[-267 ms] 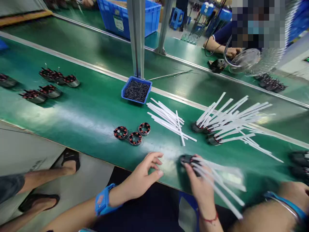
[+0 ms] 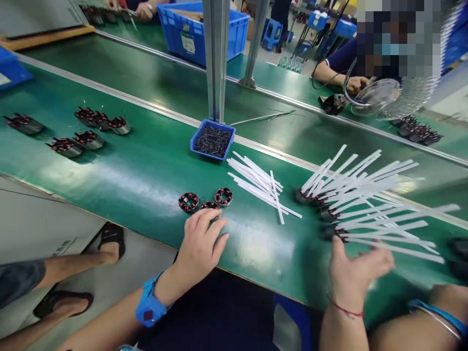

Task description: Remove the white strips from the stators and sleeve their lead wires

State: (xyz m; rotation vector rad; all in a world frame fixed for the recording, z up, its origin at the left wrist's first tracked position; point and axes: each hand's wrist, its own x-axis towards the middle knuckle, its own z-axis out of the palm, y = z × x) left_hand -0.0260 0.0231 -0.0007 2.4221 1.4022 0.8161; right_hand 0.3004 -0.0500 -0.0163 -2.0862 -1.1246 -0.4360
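My left hand (image 2: 204, 239) reaches over three ring-shaped motor stators with orange-red windings. Its fingers are apart, and the fingertips partly cover the middle stator (image 2: 210, 205). The left stator (image 2: 188, 202) and the right stator (image 2: 223, 196) stay visible beside it. My right hand (image 2: 360, 268) is by a stator with white strips (image 2: 331, 232) fanning out to the right. The thumb is at that stator's near side while the fingers spread away under the strips, slightly blurred. Behind it stand more stators with strips (image 2: 327, 214). Loose white strips (image 2: 256, 180) lie in a pile between the hands.
A small blue tray (image 2: 195, 151) of thin black pieces stands by the metal post (image 2: 216, 63). Several stators (image 2: 89, 140) sit at the left. A blue crate (image 2: 175, 29) is at the back. Another person's arm (image 2: 448, 307) rests at the lower right; a co-worker's hand (image 2: 356, 84) is across the bench.
My right hand has carried the stator with strips right and back to the others, and its fingers have spread. My left hand has moved left, over the middle bare stator.
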